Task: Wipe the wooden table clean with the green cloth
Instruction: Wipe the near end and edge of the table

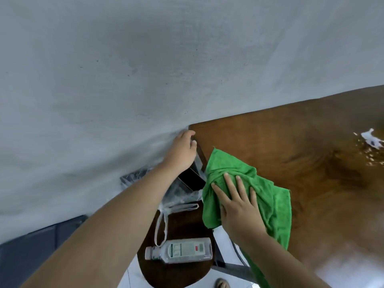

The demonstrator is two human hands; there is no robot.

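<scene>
While the right hand (pixel 236 206) presses flat, fingers spread, the rumpled green microfibre cloth (pixel 247 196) overhangs the brown wooden table (pixel 301 163)'s edge. The left hand (pixel 182 152) curls over that table's corner.

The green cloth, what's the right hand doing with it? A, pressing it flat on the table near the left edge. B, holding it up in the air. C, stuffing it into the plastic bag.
A: the right hand lies spread on the green cloth, flat against the wooden table.
</scene>
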